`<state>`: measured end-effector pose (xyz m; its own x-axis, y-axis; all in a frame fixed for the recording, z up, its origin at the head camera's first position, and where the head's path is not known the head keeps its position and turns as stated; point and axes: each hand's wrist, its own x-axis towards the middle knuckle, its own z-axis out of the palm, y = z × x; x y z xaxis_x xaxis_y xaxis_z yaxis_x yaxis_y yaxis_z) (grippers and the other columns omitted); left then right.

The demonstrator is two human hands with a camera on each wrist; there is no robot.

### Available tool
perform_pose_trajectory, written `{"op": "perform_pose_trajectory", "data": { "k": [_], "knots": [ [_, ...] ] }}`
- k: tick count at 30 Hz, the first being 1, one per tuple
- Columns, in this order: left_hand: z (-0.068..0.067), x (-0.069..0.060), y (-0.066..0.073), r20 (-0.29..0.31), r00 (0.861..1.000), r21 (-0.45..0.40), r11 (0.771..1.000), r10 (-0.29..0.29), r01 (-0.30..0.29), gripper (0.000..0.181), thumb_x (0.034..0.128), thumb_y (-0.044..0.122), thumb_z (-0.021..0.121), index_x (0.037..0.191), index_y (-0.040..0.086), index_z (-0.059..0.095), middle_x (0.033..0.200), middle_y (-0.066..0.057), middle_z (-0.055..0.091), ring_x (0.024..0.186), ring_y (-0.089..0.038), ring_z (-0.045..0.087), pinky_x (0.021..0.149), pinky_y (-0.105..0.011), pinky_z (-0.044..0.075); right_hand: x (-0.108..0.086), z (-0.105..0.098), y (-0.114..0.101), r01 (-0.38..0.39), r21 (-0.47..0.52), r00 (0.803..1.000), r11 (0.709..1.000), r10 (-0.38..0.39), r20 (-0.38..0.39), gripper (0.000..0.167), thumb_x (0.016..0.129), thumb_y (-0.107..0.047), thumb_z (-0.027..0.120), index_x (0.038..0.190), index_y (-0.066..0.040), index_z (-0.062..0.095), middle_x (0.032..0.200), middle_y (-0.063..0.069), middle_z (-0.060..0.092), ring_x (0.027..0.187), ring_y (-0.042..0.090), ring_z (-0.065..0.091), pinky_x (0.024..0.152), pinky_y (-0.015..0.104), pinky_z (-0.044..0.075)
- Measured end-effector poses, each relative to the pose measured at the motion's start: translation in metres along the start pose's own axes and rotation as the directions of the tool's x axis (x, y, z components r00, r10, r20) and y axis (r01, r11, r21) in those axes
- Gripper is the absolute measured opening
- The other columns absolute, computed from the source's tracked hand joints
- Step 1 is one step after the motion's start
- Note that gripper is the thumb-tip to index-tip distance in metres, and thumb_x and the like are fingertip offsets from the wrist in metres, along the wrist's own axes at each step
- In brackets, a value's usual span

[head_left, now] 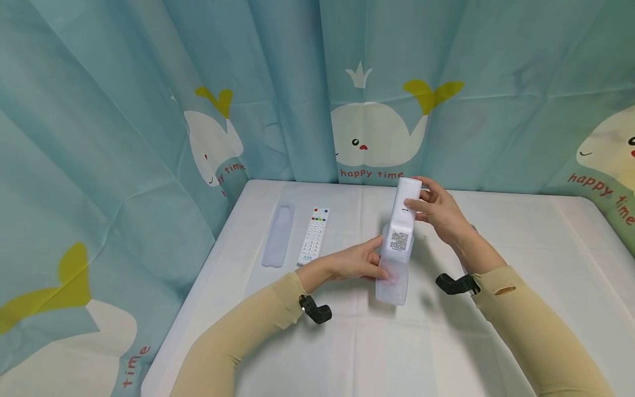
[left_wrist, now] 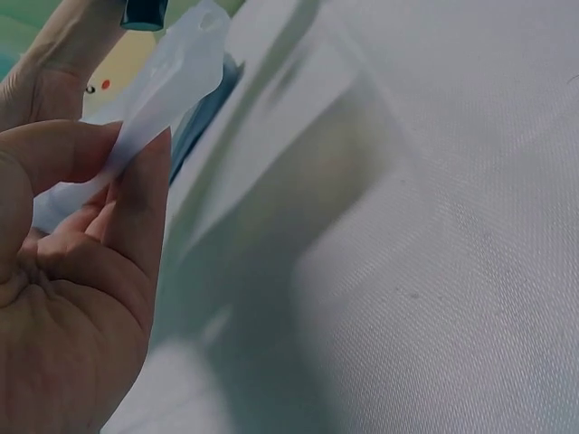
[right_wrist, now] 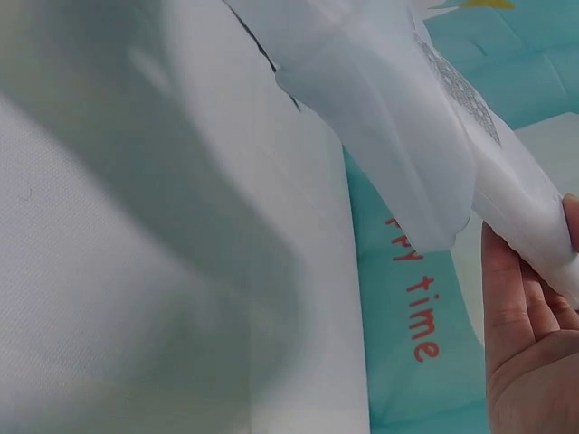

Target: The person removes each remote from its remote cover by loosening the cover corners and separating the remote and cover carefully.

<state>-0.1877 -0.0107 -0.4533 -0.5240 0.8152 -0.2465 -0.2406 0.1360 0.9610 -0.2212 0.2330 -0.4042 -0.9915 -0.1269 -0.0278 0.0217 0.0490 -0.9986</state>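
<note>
Above the table, my right hand (head_left: 439, 214) grips the upper end of a white remote control (head_left: 404, 212), thumb on its back, where a printed code label shows. My left hand (head_left: 353, 262) pinches a translucent soft remote cover (head_left: 392, 289) between thumb and fingers. The remote's lower end overlaps the cover's upper part; how far it sits inside I cannot tell. In the left wrist view the cover (left_wrist: 176, 72) passes between thumb and fingertips. From the right wrist, a loose part of the cover (right_wrist: 389, 136) sticks out beside the remote (right_wrist: 520, 194). The remote's button face is hidden.
Left of my hands, a second white remote (head_left: 313, 236) lies buttons up on the white-covered table (head_left: 317, 353). Beside it lies another translucent cover (head_left: 278, 235). A blue curtain (head_left: 292, 110) with whale prints hangs behind and along the left side.
</note>
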Motion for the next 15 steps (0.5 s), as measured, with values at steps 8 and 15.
{"op": "perform_pose_trajectory", "data": {
  "k": [8,15],
  "knots": [
    [0.0017,0.0057,-0.0021,-0.139,0.990,0.090,0.995,-0.028,0.041,0.077,0.0984,0.000,0.064,0.162,0.019,0.025,0.119,-0.014,0.071,0.107,-0.019,0.067,0.086,-0.034,0.056,0.0005,0.0005,-0.0001,-0.021,-0.011,1.000,1.000,0.021,-0.011,0.071,0.099,-0.013,0.069,0.158,-0.008,0.029,0.119,-0.003,0.059,0.098,0.010,0.062,0.078,0.025,0.055],
    [0.0086,0.0095,-0.0019,-0.289,0.955,0.035,0.996,-0.068,0.081,0.044,0.0999,0.009,0.066,0.141,0.002,0.051,0.122,-0.012,0.070,0.110,-0.021,0.067,0.092,-0.038,0.056,0.0016,0.0007,0.0049,-0.038,0.048,0.999,0.998,0.038,0.006,0.081,0.100,-0.012,0.068,0.162,-0.007,0.017,0.121,-0.003,0.060,0.099,0.009,0.064,0.080,0.024,0.056]
  ]
}}
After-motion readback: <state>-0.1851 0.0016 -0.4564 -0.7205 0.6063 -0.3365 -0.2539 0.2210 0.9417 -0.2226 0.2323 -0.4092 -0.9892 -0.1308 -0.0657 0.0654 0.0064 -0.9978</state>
